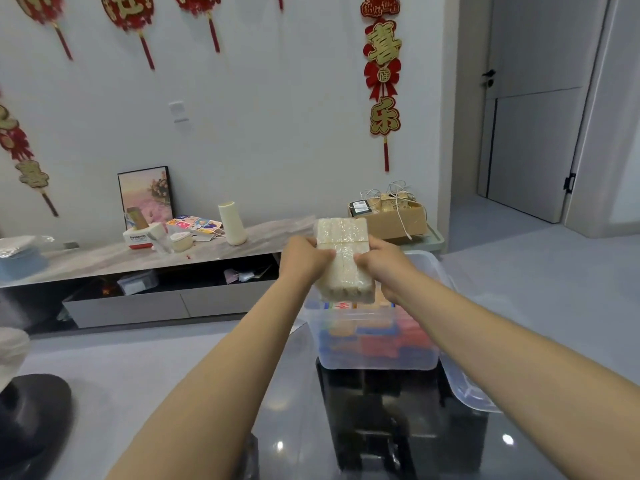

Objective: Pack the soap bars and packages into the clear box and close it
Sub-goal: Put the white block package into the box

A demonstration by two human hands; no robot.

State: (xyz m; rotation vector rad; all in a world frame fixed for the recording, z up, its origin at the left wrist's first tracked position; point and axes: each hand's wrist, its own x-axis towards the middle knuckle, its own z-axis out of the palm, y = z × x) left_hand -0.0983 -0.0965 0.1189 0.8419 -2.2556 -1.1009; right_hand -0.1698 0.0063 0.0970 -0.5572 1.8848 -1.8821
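Head view: I see both hands raised over the open clear plastic storage box (pixel 375 355), which sits on the glossy dark tabletop (pixel 381 427). The left hand (pixel 304 258) and right hand (pixel 384 263) each hold a firm grip on opposite sides of the cream-coloured, film-wrapped block of soap bars (pixel 343 258), held upright above the box's far end. Red, blue and orange packages (pixel 374 339) already lie inside. A translucent lid (pixel 464 389) rests beside the box's right wall.
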